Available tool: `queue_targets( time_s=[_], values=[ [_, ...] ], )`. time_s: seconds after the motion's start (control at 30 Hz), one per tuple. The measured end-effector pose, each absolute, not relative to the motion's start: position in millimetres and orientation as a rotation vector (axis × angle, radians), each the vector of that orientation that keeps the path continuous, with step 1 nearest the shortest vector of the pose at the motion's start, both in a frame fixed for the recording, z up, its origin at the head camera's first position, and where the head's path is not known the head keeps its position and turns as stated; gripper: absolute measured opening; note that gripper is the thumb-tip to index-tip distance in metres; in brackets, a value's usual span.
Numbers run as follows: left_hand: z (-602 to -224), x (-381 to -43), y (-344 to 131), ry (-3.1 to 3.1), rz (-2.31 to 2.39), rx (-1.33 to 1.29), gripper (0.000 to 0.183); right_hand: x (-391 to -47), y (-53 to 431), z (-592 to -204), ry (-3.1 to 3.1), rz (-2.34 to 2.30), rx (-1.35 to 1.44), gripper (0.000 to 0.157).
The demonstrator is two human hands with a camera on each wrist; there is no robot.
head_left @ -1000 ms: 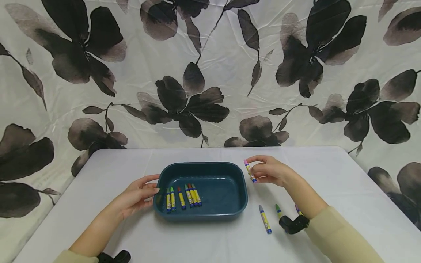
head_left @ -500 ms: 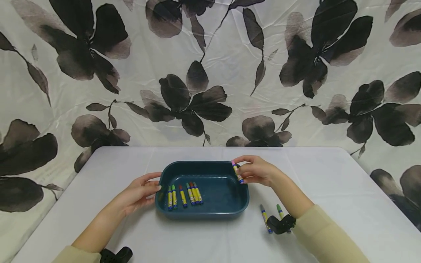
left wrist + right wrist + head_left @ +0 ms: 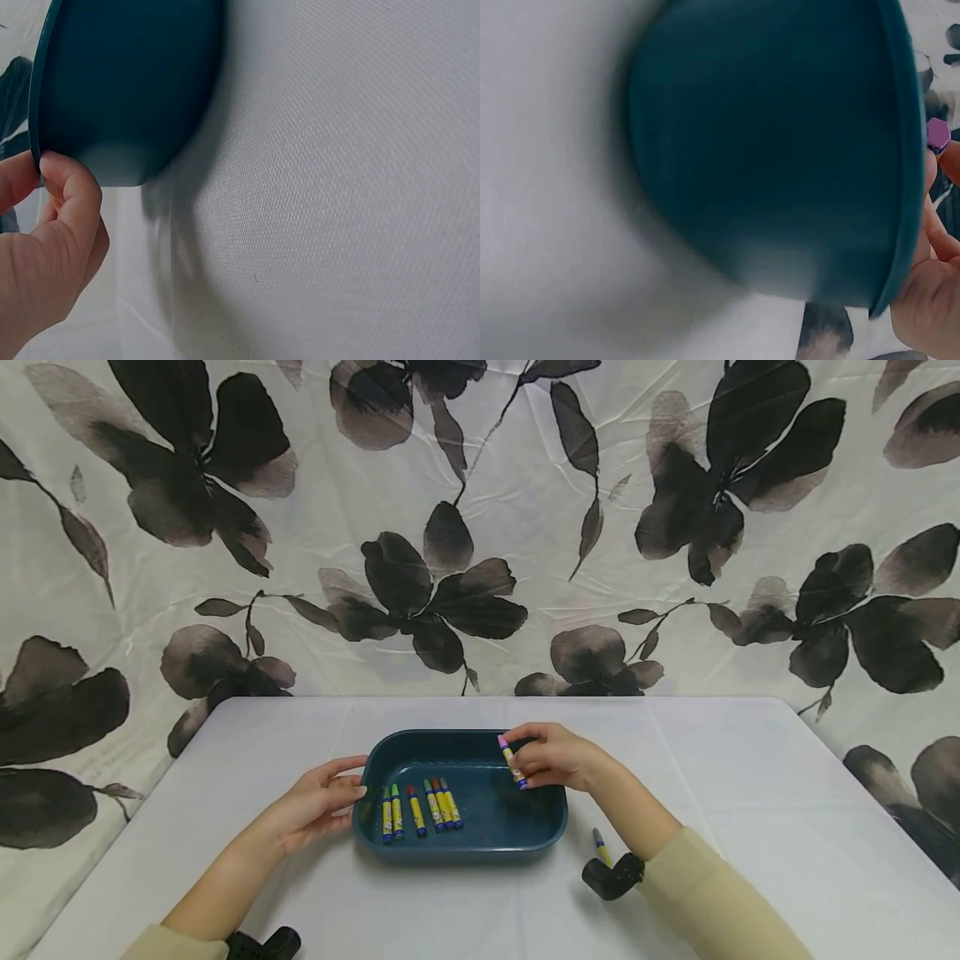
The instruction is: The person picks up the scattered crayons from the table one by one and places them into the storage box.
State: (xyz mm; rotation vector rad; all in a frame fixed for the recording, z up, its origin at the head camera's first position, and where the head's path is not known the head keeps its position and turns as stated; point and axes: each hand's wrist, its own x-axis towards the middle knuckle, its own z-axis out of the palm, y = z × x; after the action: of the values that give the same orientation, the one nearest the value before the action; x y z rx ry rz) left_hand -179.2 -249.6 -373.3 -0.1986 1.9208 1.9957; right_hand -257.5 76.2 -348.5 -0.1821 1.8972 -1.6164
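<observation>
A dark teal plastic tray (image 3: pixel 480 853) stands on the table, with several yellow-wrapped crayons (image 3: pixel 416 812) lying side by side in its left half. At the tray's left end, my left hand (image 3: pixel 318 802) pinches the rim between thumb and fingers; the left wrist view shows this hand (image 3: pixel 56 232) at the rim's edge. My right hand (image 3: pixel 558 757) holds a pink crayon (image 3: pixel 512 762) tilted over the right part of the tray. In the right wrist view the tray wall (image 3: pixel 780 150) covers much of that hand, and only the crayon's end (image 3: pixel 938 133) shows.
A grey crayon (image 3: pixel 600 846) lies on the white tablecloth (image 3: pixel 450 918) right of the tray, partly hidden by the black wrist camera (image 3: pixel 613 877). A floral curtain (image 3: pixel 480 527) hangs behind the table.
My right hand has carried the pink crayon leftward, from beyond the tray's right end to above its inside. The left hand has kept its place on the rim.
</observation>
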Motion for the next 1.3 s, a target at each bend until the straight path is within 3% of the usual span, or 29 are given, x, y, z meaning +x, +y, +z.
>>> queue_targets(
  time_s=[0.8, 1.3],
  values=[
    [-374.7, -179.6, -251.2, 1.921, 1.996, -0.105, 0.064, -248.6, 31.6, -372.8, 2.003, -1.454, -0.079, 0.035],
    [-374.9, -179.4, -251.9, 1.903, 2.005, -0.111, 0.064, -246.0, 11.6, -384.3, 2.019, -1.435, -0.078, 0.036]
  ],
)
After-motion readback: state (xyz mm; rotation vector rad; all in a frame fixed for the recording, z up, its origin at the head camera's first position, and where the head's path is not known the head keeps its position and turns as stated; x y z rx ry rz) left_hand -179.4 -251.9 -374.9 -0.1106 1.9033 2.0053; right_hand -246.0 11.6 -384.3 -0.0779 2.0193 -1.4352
